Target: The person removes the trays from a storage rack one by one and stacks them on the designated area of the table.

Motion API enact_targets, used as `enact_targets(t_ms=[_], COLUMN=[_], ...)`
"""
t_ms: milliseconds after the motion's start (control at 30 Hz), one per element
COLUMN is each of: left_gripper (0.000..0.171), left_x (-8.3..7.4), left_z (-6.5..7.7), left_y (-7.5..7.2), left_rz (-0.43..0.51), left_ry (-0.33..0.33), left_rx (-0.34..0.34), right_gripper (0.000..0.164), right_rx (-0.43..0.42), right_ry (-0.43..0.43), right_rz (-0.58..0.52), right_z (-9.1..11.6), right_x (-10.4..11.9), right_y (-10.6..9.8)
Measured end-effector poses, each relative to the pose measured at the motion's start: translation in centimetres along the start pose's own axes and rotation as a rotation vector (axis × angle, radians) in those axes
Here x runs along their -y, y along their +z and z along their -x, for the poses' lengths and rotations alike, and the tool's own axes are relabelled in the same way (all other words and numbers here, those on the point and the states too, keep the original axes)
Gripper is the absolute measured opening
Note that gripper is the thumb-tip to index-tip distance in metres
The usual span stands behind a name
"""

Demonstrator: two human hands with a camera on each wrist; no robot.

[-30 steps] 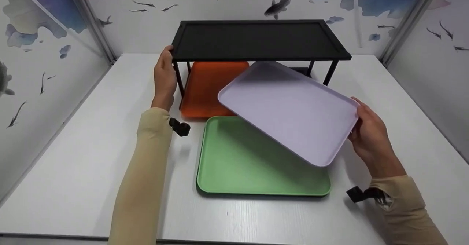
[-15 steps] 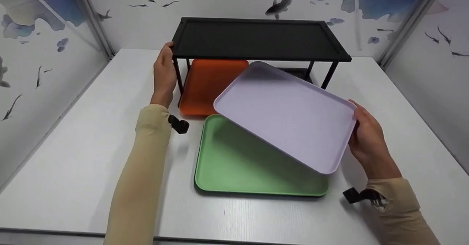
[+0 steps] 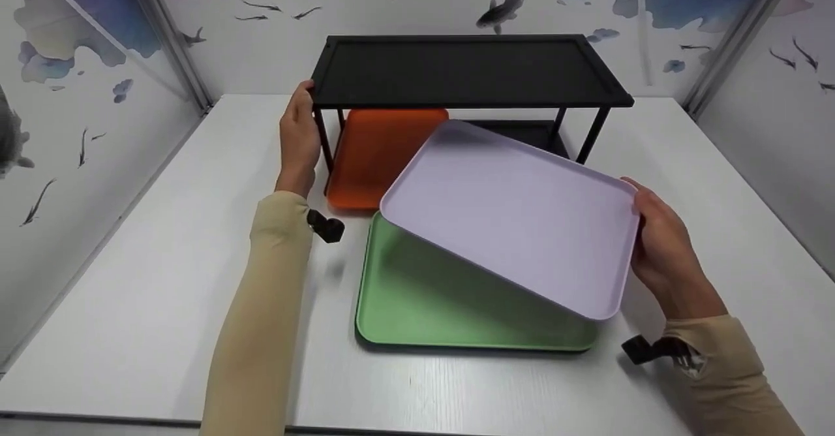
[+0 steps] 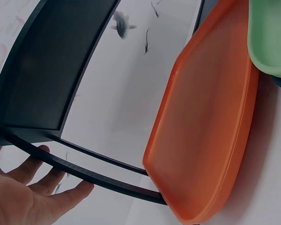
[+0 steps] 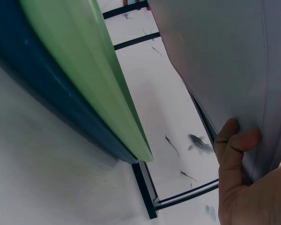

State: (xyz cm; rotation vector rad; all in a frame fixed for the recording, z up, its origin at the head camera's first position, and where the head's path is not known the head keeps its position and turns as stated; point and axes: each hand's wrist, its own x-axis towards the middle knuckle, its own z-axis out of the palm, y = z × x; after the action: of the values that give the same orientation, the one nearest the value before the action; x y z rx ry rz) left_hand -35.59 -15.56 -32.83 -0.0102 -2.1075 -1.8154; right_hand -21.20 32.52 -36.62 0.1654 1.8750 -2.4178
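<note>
My right hand (image 3: 668, 250) grips the short right edge of a pale lilac tray (image 3: 515, 220), thumb on the rim and fingers underneath. The tray is tilted above a green tray (image 3: 450, 305); the right wrist view shows its underside. A dark blue tray (image 5: 61, 89) lies beneath the green one. With spread fingers, my left hand (image 3: 300, 139) touches the left side of a black two-level rack (image 3: 470, 70), beside its leg in the left wrist view. An orange tray (image 3: 385, 155) lies in the rack's lower level on the left, its front sticking out.
The rack's lower shelf (image 3: 522, 132) shows to the right of the orange tray. Everything stands on a white table (image 3: 163, 279), enclosed by printed walls (image 3: 417, 12) at the back and sides.
The lilac tray has drawn back from under the rack's top towards me and downward, uncovering more of the lower shelf. My left hand stays at the rack's side.
</note>
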Motion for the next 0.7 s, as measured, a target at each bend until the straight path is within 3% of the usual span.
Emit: enact_targets(t_ms=[467, 700], left_gripper=[0.053, 0.053], left_x=[-0.11, -0.08], left_z=[-0.04, 0.08], left_y=[0.06, -0.01], left_rz=[0.016, 0.012], left_ry=[-0.001, -0.005], left_rx=[-0.001, 0.009], right_gripper=[0.060, 0.054], right_rx=[0.004, 0.046], right_ry=[0.051, 0.013], right_rz=[0.010, 0.056], right_z=[0.05, -0.08], right_x=[-0.10, -0.44], right_y=[0.14, 0.13])
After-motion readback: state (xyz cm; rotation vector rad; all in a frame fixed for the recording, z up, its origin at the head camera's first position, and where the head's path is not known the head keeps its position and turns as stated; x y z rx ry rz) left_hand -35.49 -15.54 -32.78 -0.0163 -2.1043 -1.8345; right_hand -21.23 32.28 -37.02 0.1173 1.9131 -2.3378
